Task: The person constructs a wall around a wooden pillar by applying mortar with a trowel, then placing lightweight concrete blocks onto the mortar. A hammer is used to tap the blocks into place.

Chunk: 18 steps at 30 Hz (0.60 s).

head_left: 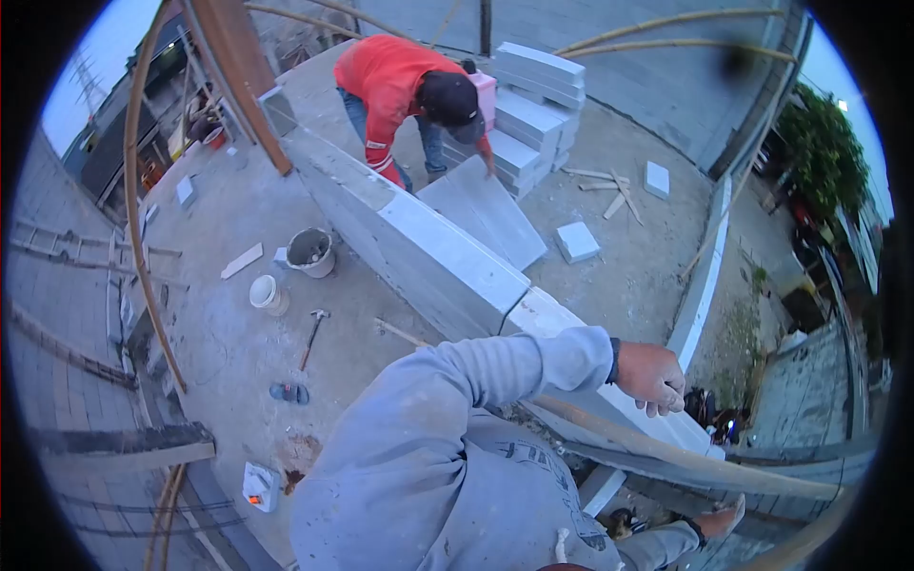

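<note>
My left hand [652, 378], in a grey sleeve with a dark wristband, hovers over or rests on the white block wall [457, 257]; contact cannot be told. Its fingers are curled, with nothing visible in them. Lower right, my right hand [721, 517] has its fingers stretched out and holds nothing. A wooden pole [685, 452] runs between my hands, beside the wall. Across the wall, a person in a red shirt [386, 81] bends down with a hand on a large pale slab [486, 211] that leans at a tilt.
White blocks [528, 119] are stacked behind that person; loose blocks [577, 243] lie nearby. On the floor at left are a mortar bucket [311, 253], a white pail [268, 295], a hammer [312, 340] and a white box with an orange switch [260, 487]. Bamboo poles [138, 190] stand around.
</note>
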Each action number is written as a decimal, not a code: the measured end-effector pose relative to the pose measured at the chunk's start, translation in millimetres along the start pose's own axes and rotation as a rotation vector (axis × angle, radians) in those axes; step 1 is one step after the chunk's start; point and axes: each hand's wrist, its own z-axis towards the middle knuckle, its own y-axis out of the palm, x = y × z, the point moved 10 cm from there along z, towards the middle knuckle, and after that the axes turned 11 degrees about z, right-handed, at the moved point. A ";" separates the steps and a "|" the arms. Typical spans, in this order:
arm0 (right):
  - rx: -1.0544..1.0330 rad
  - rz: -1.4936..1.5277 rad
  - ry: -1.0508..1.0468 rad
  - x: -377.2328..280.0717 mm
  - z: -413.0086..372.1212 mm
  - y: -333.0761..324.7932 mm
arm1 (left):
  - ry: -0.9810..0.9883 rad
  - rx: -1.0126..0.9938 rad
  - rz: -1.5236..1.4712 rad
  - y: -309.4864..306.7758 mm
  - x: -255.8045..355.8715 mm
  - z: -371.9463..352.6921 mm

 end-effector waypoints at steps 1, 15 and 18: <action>0.032 0.012 -0.034 4.4 3.3 2.1 | -0.016 0.062 -0.111 -9.0 -1.6 -7.8; 0.061 -0.037 -0.031 -10.6 8.6 -7.9 | 0.003 0.262 -0.066 -38.1 15.6 -35.0; -0.165 -0.225 -0.905 -50.0 -22.3 -4.8 | 0.048 0.229 -0.032 -34.9 20.0 -39.8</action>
